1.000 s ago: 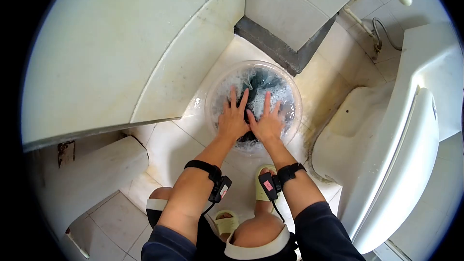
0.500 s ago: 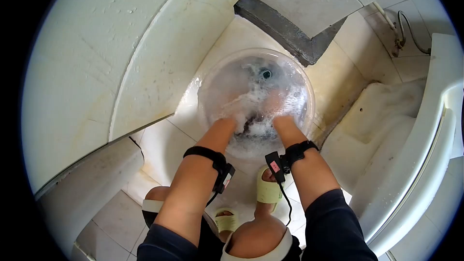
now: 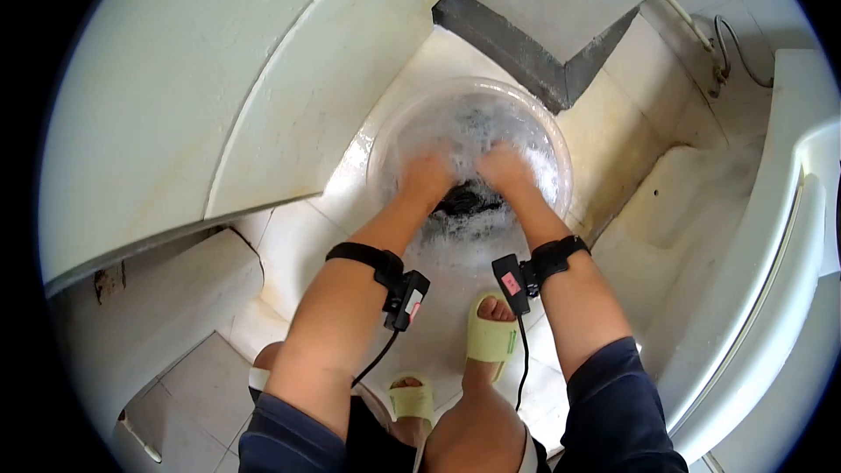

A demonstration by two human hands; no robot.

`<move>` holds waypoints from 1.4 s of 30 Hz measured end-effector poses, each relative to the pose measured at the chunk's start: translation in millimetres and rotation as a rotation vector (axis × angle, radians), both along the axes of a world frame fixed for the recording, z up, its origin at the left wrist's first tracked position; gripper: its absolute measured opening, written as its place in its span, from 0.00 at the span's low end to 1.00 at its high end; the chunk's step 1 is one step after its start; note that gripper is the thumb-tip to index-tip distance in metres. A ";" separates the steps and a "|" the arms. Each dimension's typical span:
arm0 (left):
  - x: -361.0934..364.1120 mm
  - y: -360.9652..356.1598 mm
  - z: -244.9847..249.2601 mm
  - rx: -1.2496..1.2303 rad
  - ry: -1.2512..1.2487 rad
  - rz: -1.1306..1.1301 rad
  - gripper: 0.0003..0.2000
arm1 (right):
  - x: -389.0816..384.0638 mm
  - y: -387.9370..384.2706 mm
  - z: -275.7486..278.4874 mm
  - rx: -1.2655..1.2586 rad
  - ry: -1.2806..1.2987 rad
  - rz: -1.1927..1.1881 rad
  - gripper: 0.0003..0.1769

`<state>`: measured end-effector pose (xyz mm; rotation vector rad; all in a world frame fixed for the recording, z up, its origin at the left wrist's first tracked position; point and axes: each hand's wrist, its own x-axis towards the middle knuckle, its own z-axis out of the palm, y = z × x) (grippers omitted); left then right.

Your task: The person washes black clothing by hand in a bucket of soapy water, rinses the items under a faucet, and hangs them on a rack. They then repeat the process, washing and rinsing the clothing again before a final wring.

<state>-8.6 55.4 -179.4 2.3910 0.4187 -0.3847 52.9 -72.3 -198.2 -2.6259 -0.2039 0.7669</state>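
Note:
A round, pale, translucent basin (image 3: pixel 565 153) holds foamy, cloudy water. Inside it, a dark wet cloth (image 3: pixel 469 200) shows through the suds, bunched near the wrists. My left hand (image 3: pixel 429 173) is at the water on the basin's left side, blurred by motion. To its right, my right hand (image 3: pixel 504 166) is blurred as well, a small gap away. The fingers of both are smeared and partly lost in the foam, so whether they grip the cloth cannot be made out.
Black straps with small devices (image 3: pixel 406 298) circle both forearms, their cables hanging down. Light green slippers (image 3: pixel 491 333) are on my feet below the basin. Pale curved panels stand at left, a dark grey ledge (image 3: pixel 504 44) behind, and a white fixture (image 3: pixel 771 254) at right.
Both hands have risen from under the foamy water and moved away from me, so they now show at the surface. More of the dark cloth is visible between the wrists.

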 end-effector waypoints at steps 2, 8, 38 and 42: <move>-8.5 -4.2 21.0 0.203 0.094 -0.065 0.26 | 13.1 -2.6 36.1 -0.075 0.216 0.008 0.44; -51.9 18.5 50.2 0.153 -0.454 -0.547 0.28 | 14.5 -22.7 47.9 0.005 0.136 -0.120 0.41; -34.8 -20.5 7.0 0.103 -0.216 0.063 0.31 | -44.3 -10.6 49.4 -0.015 -0.238 0.011 0.33; -25.0 -24.0 -14.5 -0.054 0.035 0.147 0.32 | -33.4 -2.0 23.3 -0.015 -0.025 -0.182 0.34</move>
